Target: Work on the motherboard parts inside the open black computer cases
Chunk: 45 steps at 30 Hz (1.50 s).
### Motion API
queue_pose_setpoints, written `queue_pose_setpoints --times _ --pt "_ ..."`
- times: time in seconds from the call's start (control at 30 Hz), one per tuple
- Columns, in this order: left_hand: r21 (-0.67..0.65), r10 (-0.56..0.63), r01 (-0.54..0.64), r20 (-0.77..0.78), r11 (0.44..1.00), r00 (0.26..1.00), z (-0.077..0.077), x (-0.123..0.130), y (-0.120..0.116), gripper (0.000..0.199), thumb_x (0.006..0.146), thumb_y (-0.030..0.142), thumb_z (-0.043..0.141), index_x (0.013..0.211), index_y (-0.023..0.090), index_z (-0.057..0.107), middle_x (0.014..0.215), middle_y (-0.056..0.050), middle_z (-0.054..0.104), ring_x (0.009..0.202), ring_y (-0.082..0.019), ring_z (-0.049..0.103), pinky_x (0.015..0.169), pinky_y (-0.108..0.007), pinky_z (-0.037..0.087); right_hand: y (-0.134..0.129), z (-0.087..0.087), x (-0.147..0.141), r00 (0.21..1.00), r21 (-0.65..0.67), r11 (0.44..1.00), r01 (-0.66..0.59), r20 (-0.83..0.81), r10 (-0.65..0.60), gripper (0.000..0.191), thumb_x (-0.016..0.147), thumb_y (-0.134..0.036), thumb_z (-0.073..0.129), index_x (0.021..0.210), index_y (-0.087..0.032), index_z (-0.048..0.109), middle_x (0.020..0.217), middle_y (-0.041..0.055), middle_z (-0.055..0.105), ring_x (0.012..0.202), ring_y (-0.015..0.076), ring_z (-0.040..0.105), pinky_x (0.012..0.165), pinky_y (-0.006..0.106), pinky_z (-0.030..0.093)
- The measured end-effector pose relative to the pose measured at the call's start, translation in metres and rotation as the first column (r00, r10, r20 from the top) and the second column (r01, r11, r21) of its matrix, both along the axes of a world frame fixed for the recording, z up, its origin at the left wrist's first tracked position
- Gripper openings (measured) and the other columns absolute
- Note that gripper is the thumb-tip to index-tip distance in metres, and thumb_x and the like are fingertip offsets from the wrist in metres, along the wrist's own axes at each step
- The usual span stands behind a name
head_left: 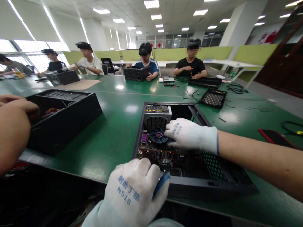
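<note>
Left hand: (136, 193) white glove printed N518, nearest the camera, at the case's front edge; closed in a fist round a blue handle (161, 184) that juts from the fist toward the case. What tool the handle belongs to cannot be told.
Case: (209, 183) open black computer case, lying flat on the table straight ahead, its near wall at the table's front edge.
Board: (156, 154) circuit board in the left half of the case, dark, with small parts.
Right hand: (187, 135) white glove, bare forearm coming in from the right over the case; fingers bent and lying on the board just beside the fan, gripping nothing that shows.
Fan: (158, 135) round, blue, on the board, touching the right fingertips.
Power unit: (158, 115) grey box with grille, at the case's far left corner.
Table: (117, 136) green, long, glossy.
Second case: (64, 115) black, open, to the left; a neighbour's bare arm (7, 136) reaches into it.
Phone: (274, 136) red-edged, flat, at right.
Tray: (213, 98) black, perforated, beyond the case.
Far side: five seated people, with more cases before them.
</note>
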<state>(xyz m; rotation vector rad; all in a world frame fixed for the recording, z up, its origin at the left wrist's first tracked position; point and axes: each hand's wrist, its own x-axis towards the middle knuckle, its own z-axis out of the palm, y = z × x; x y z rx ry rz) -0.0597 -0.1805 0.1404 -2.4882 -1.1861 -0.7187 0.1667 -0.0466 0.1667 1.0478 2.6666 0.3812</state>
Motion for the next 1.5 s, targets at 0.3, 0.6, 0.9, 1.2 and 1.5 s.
queue_pose_setpoints --times 0.3,0.6,0.9,1.2,1.5 --pt "-0.059 0.038 -0.038 0.009 0.998 0.999 0.002 0.002 -0.003 0.020 0.095 0.038 0.059 0.079 0.028 0.055 0.074 0.000 0.059 0.060 -0.024 0.057 0.052 -0.039 0.035 0.015 -0.019 -0.034 0.985 -0.116 0.993 0.002 0.171 0.018 0.020 0.091 -0.022 0.063 0.102 -0.015 0.079 0.105 0.0128 0.078 0.099 0.0285 0.074 0.080 0.037 0.051" --pt "-0.094 0.021 -0.017 0.041 0.995 0.999 0.003 0.003 -0.003 0.017 0.096 0.035 0.057 0.080 0.028 0.054 0.076 0.000 0.060 0.063 -0.024 0.059 0.053 -0.039 0.037 -0.001 0.008 -0.006 0.989 -0.081 0.992 0.100 0.119 -0.090 0.024 0.091 -0.033 0.060 0.095 -0.018 0.079 0.099 0.0104 0.079 0.096 0.0289 0.074 0.081 0.038 0.051" --pt "-0.082 0.028 -0.024 0.053 0.996 0.998 0.004 0.004 -0.003 0.017 0.095 0.035 0.058 0.079 0.028 0.054 0.074 0.001 0.059 0.061 -0.024 0.058 0.052 -0.039 0.036 0.023 0.008 0.032 0.940 0.106 0.956 0.274 0.180 -0.289 0.028 0.090 -0.033 0.058 0.097 -0.016 0.079 0.099 0.0143 0.079 0.097 0.0323 0.074 0.079 0.040 0.050" --pt "-0.051 0.025 -0.023 0.042 0.998 0.999 0.003 0.003 -0.002 0.018 0.094 0.033 0.057 0.077 0.028 0.056 0.072 0.000 0.059 0.060 -0.024 0.058 0.051 -0.038 0.036 0.053 -0.006 0.027 0.922 0.111 0.939 0.326 0.181 -0.342 0.027 0.092 -0.035 0.062 0.096 -0.015 0.080 0.103 0.0170 0.079 0.099 0.0316 0.071 0.077 0.038 0.047" --pt "-0.084 0.020 -0.015 0.059 0.996 0.998 0.002 0.001 -0.001 0.020 0.095 0.035 0.058 0.077 0.027 0.055 0.073 0.000 0.058 0.060 -0.022 0.056 0.052 -0.035 0.034 0.030 0.011 0.045 0.946 0.190 0.927 0.323 -0.090 -0.311 0.046 0.102 -0.052 0.046 0.099 -0.017 0.075 0.102 0.0135 0.077 0.100 0.0293 0.066 0.085 0.037 0.045"
